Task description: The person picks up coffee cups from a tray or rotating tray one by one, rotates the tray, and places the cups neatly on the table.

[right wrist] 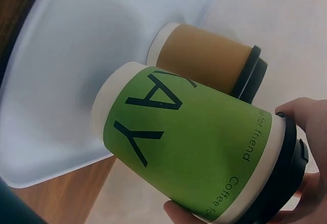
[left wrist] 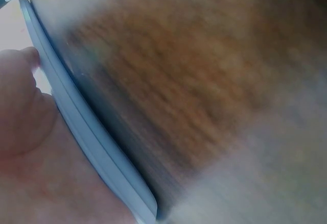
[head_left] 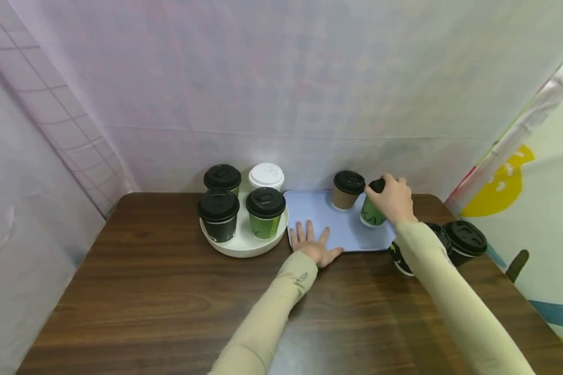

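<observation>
My right hand point(head_left: 394, 200) grips a green paper coffee cup point(head_left: 371, 212) around its black lid, over the right part of a light blue tray point(head_left: 309, 205). In the right wrist view the green cup point(right wrist: 184, 137) tilts, its white base close over the tray point(right wrist: 66, 81). Just left of it a brown cup point(head_left: 344, 199) with a black lid stands on the tray. My left hand point(head_left: 313, 249), fingers spread, rests at the tray's front edge. The left wrist view has part of that hand point(left wrist: 25, 142) against the tray's rim point(left wrist: 92, 127).
A round white tray point(head_left: 244, 252) to the left bears several lidded cups, one with a white lid point(head_left: 266, 175). Right of the blue tray, black-lidded cups point(head_left: 466, 239) stand near the table's right edge, partly hidden by my right sleeve. A pale curtain point(head_left: 281, 94) hangs behind the table.
</observation>
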Motion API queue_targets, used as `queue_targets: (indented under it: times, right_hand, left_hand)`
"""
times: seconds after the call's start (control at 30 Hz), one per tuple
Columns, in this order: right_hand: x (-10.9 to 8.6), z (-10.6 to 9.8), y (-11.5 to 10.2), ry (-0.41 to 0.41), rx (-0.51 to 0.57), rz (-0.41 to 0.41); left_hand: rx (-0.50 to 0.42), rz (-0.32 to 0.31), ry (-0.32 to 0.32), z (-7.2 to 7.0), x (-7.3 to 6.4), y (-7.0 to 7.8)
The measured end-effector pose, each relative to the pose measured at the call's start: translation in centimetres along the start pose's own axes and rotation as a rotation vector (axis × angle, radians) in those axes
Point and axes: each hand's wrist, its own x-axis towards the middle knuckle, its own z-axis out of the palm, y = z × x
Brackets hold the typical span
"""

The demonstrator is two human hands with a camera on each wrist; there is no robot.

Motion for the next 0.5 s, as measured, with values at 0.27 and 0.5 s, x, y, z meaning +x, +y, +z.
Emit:
queue_targets:
  times: [0.27,0.5]
  right_hand:
    - [-1.5,-0.2,-0.1,0.013,-0.009,-0.029]
    - [-2.7,-0.4,-0.3,0.013,-0.026,-0.039]
  left_hand:
    - [0.001,0.006,0.017,-0.1,-0.2,0.0]
    - [0.010,0.008,-0.006,0.5,1.0,-0.1]
